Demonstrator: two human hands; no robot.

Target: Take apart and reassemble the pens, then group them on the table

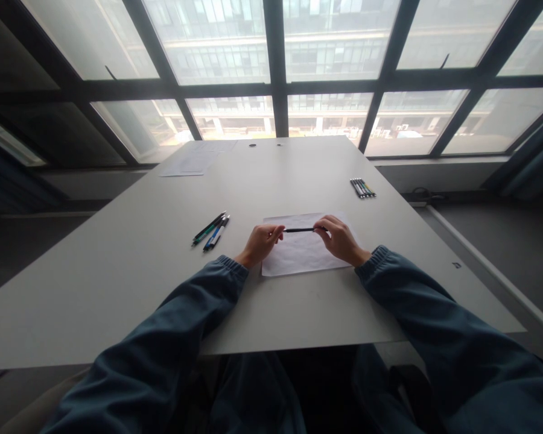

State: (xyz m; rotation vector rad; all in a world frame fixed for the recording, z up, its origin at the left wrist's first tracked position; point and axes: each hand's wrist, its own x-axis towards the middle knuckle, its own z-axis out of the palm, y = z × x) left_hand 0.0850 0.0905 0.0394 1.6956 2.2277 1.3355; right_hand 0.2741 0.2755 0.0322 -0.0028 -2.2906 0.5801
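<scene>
A slim black pen (299, 229) lies level between my two hands, above a sheet of white paper (294, 256). My left hand (261, 242) pinches its left end, with the fingers curled in. At the other end, my right hand (338, 239) grips the pen between thumb and fingers. The fingers hide both tips of the pen. Left of my left hand, a few loose pens (210, 231) in black, green and blue lie on the white table (271, 187).
Several pens (362, 188) lie side by side in a row at the table's right. More paper sheets (192, 161) rest at the far left corner. Near the far edge is a small dark round thing (252, 145). Large windows (226, 42) stand behind the table.
</scene>
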